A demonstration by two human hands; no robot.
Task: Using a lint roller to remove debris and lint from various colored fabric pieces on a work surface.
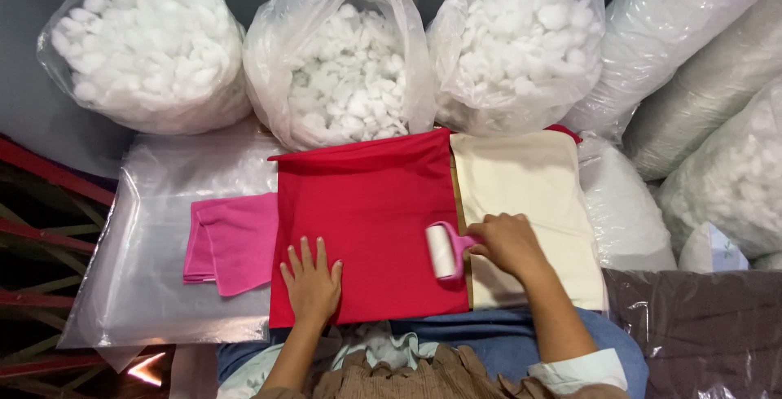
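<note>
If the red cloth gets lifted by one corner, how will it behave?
The red cloth probably droops: it lies thin and flat. It looks light and may slide, since the left hand presses it while the right hand holds the lint roller on it.

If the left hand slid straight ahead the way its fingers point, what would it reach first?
The left hand lies flat on the red cloth, fingers pointing away from the body. Going straight on, it would probably cross more cloth, then meet the middle clear plastic bag of white cotton balls.

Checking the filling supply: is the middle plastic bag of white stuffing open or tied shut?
Open. The middle bag gapes at its mouth, plastic edges spread apart, exposing the white stuffing inside; no knot shows.
</note>
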